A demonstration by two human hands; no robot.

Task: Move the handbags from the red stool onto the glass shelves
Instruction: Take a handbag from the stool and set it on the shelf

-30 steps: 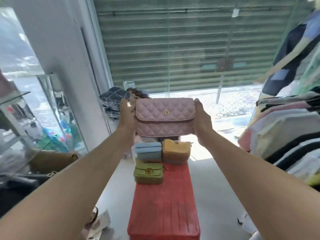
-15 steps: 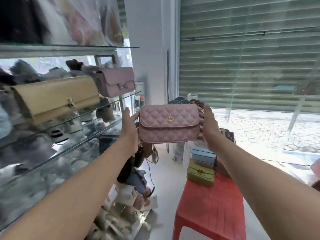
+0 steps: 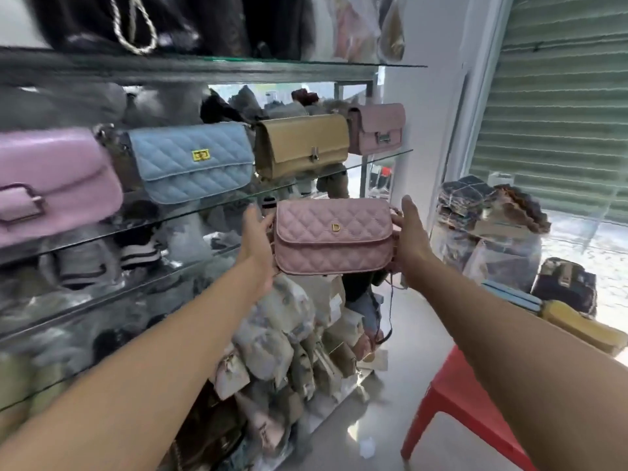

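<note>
Clamped between both palms, my left hand (image 3: 256, 243) and right hand (image 3: 409, 241) each press 1 end of the pink quilted handbag (image 3: 334, 240), its long axis level, left to right. It hangs in air just below the glass shelf (image 3: 217, 203), whose free stretch lies up and far-left.

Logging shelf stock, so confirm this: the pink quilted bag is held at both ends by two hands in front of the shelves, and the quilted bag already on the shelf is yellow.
One detail is wrong. In the head view, the quilted bag on the shelf is light blue, not yellow; only its clasp is yellow. The rest stands: the left hand and right hand hold the pink quilted bag at its ends, in front of the glass shelves.
</note>
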